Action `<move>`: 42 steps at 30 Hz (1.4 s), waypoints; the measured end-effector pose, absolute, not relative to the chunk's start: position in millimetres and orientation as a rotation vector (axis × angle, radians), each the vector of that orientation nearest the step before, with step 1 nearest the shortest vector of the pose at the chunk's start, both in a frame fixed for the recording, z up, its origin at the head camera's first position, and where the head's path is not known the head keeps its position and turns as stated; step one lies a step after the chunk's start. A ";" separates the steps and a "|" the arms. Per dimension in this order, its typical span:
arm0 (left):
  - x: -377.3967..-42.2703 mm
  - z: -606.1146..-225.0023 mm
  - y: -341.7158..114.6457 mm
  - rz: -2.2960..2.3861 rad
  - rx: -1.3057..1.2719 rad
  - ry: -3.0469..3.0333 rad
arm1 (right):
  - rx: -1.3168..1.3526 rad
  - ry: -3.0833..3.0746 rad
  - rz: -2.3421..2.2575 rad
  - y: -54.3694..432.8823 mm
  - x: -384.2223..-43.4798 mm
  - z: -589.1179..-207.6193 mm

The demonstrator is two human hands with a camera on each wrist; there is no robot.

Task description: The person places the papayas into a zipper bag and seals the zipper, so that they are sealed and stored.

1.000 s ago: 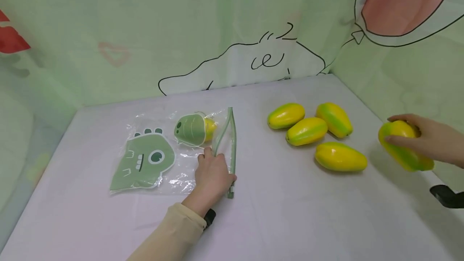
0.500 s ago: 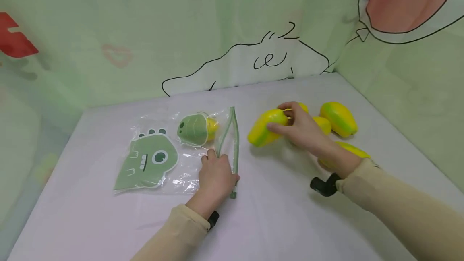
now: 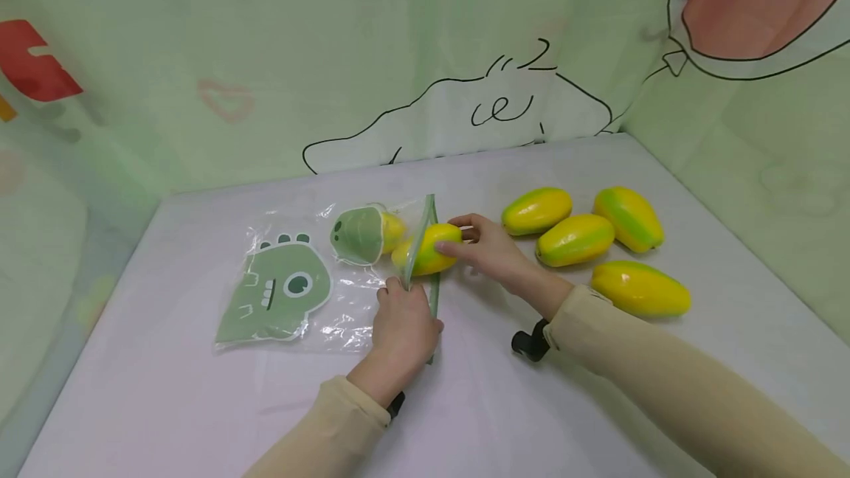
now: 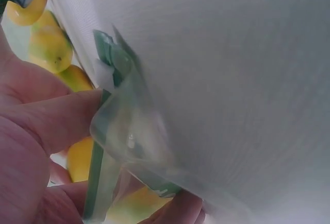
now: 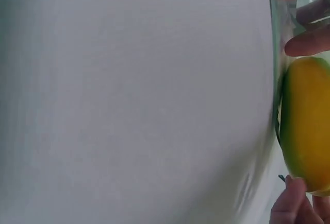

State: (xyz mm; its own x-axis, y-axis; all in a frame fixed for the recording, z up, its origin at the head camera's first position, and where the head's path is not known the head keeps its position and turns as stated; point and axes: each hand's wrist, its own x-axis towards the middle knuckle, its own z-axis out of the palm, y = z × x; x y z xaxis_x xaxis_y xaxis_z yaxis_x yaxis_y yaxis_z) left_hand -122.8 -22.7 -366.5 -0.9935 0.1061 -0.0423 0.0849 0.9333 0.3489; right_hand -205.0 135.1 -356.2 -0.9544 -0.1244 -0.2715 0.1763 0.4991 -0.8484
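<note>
A clear zip bag (image 3: pixel 345 319) with green dinosaur prints lies flat on the table, its green-edged mouth facing right. One yellow fruit (image 3: pixel 393 229) shows inside it, partly behind a print. My left hand (image 3: pixel 405 323) grips the near part of the bag's mouth; in the left wrist view the thumb and fingers hold the green zip strip (image 4: pixel 96 177). My right hand (image 3: pixel 494 253) holds a yellow-green papaya (image 3: pixel 434 253) by its right end, with its left part inside the mouth. The right wrist view shows fingertips at one end of this papaya (image 5: pixel 309 126).
Several more papayas lie in a loose group right of the bag, the nearest papaya (image 3: pixel 640 290) close to my right forearm. A white cloth covers the table (image 3: pixel 491 411). Pale green printed curtains (image 3: pixel 265 35) stand behind and at the sides.
My right hand has carried the papaya from the far right, over the table, leftward into the bag's mouth. The left hand has kept its grip on the bag's edge.
</note>
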 end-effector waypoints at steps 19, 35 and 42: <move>-115.2 -369.4 -26.8 0.430 0.188 3.173 | -0.265 2.708 -1.195 122.4 -202.8 -354.0; -126.8 -375.8 -56.5 0.968 0.069 2.987 | -0.214 2.706 -1.091 128.0 -208.4 -352.9; -129.1 -377.4 -59.9 1.029 0.044 2.953 | -0.210 2.664 -1.077 122.2 -213.0 -350.8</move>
